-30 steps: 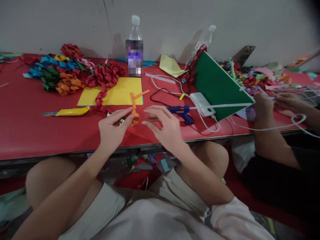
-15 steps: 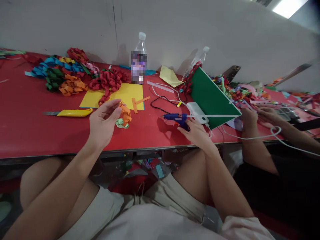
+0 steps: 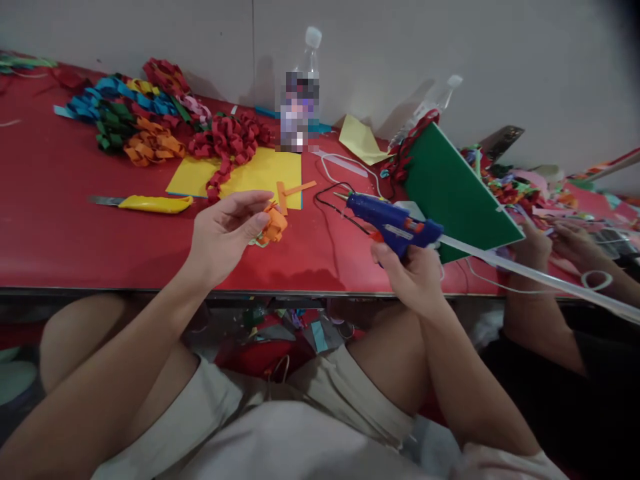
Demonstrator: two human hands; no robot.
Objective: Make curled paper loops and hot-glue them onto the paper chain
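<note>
My left hand [image 3: 227,230] is raised above the red table [image 3: 75,227] and pinches a small folded orange paper piece [image 3: 274,225] between thumb and fingers. My right hand [image 3: 413,277] grips a blue glue gun [image 3: 393,220], lifted off the table with its nozzle pointing left towards the orange piece. A long white glue stick [image 3: 540,280] juts out of the gun's back to the right. A yellow paper sheet [image 3: 260,177] with orange strips lies just beyond my left hand.
A yellow utility knife [image 3: 150,203] lies at the left. Piles of coloured folded paper chains [image 3: 150,127] sit at the back. A water bottle [image 3: 300,100] stands by the wall. A green board [image 3: 457,190] leans at the right, where another person's hands [image 3: 555,240] work.
My right hand has picked the glue gun up off the table and raised it, nozzle towards the left. My left hand stays lifted with the orange piece.
</note>
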